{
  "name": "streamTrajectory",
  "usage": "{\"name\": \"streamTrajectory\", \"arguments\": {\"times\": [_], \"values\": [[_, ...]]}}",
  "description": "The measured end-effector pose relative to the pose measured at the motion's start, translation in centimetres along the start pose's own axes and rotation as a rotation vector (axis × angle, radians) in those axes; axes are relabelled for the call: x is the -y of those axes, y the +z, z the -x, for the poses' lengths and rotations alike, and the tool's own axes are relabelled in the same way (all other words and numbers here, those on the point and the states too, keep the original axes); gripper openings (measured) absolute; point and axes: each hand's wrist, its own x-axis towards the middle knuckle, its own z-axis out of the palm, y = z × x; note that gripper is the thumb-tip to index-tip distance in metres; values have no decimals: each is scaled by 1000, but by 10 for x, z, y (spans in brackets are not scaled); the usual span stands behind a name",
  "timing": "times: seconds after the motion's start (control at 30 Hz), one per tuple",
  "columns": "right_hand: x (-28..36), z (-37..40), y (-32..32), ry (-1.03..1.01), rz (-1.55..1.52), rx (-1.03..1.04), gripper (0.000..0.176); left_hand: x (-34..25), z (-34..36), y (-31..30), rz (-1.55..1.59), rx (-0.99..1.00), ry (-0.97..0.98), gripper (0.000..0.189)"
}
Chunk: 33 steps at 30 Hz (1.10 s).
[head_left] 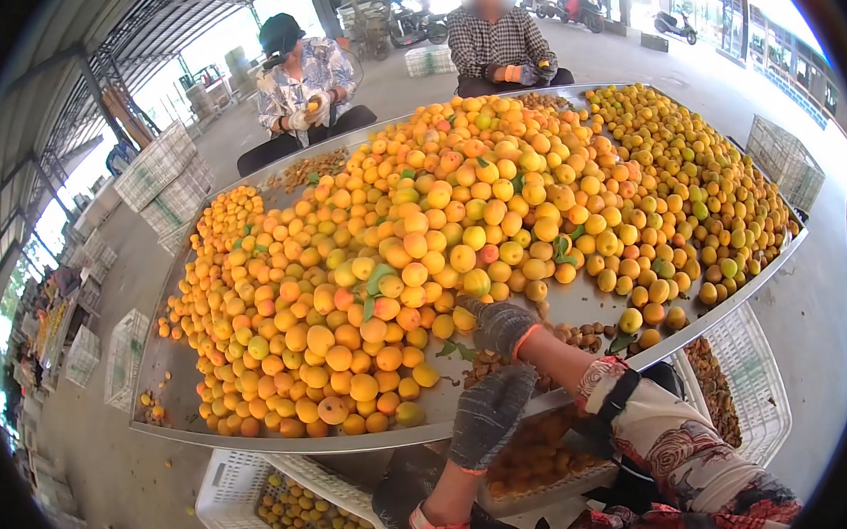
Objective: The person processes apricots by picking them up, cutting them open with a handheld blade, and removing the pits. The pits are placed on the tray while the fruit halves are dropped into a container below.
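Note:
A large heap of orange-yellow apricots (422, 235) covers much of the metal table (289, 445). My right hand (503, 327), in a dark grey glove, reaches over the table with its fingers stretched out to the near edge of the heap. Just below it, at the table's front rim, is my left hand (491, 417) in a matching glove. Its fingers are curled inward, and whatever they hold is hidden. Brown apricot pits (583, 334) lie beside my right hand, and a few green leaves (458, 351) rest to its left.
Beneath the front rim stand a white crate (226, 492) of greenish apricots and another crate (755, 380) with brown pits. Across the table sit two people, a person in a patterned shirt (306, 83) and a person in a checked shirt (497, 42). Stacked crates (161, 179) stand at left.

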Motion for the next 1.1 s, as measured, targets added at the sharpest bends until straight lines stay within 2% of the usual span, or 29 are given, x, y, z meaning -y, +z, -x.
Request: {"name": "streamTrajectory", "arguments": {"times": [0.07,0.1,0.17,0.2,0.27,0.3,0.37,0.4,0.47,0.6,0.7,0.8,0.87,0.9,0.97,1.0,1.07,1.1], "values": [[6,-11,4,90,110,21,65,11,-3,-5,-360,-116,481,21],[4,-10,4,85,111,24,65,12,-3,-4,-362,-121,478,21],[12,4,-13,87,-26,9,72,5,-2,0,116,-218,92,21],[10,4,-12,86,-25,9,72,0,-2,-2,116,-219,92,21],[1,0,-7,104,-79,-59,74,-11,-2,-6,476,-324,-225,21],[-11,-4,-1,101,-77,-59,74,-7,-4,-8,477,-327,-224,21],[-24,-3,4,-62,-144,-206,75,10,-9,-10,492,-479,-268,21],[-27,-3,7,-60,-147,-210,75,14,-10,-9,489,-475,-268,21],[-5,5,-12,89,-19,60,75,19,-15,-6,705,-669,-238,25],[-7,-10,4,28,7,27,75,25,-15,-2,635,-721,-148,25],[6,-8,-4,54,135,41,65,11,-14,-11,706,-677,-249,25],[7,8,-16,40,9,9,66,15,-17,-16,781,-731,-264,27],[6,15,-16,56,-353,-39,66,23,-19,-15,823,-796,-221,33],[9,22,-17,49,-350,-35,66,27,-20,-13,824,-804,-218,33],[18,42,-21,-177,-561,-180,64,30,-20,-9,642,-651,-182,40],[22,48,-21,-186,-560,-181,64,24,-20,-7,640,-657,-174,40],[33,62,-18,-401,-739,-212,62,5,-15,-4,607,-524,-164,42],[40,70,-20,-410,-715,-234,60,10,-15,-2,725,-510,-89,43]]}}
